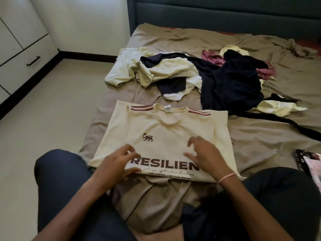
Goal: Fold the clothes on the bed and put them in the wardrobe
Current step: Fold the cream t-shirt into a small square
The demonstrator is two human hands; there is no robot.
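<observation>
- The cream T-shirt (166, 136) lies face up at the centre of the frame on the bed (260, 140), its sleeves already tucked in and its lower part folded so the print sits at the near edge.
- The left hand (114, 164) and the right hand (206, 153) are apart, fingers spread and loose over the near fold, gripping nothing; whether the fingertips touch the cloth I cannot tell.
- To do this step well, I judge each hand should pinch a near corner, keep the fold line straight and bring it up to the collar, then smooth outward.
- The shirt's left edge runs close to the side of the mattress at centre left, so a pull that way could slide it off.
- The pile of unfolded clothes (199, 75) fills the upper middle, just beyond the collar; bare sheet at the right gives room.
- The wardrobe (20, 54) stands at upper left, across open floor.
</observation>
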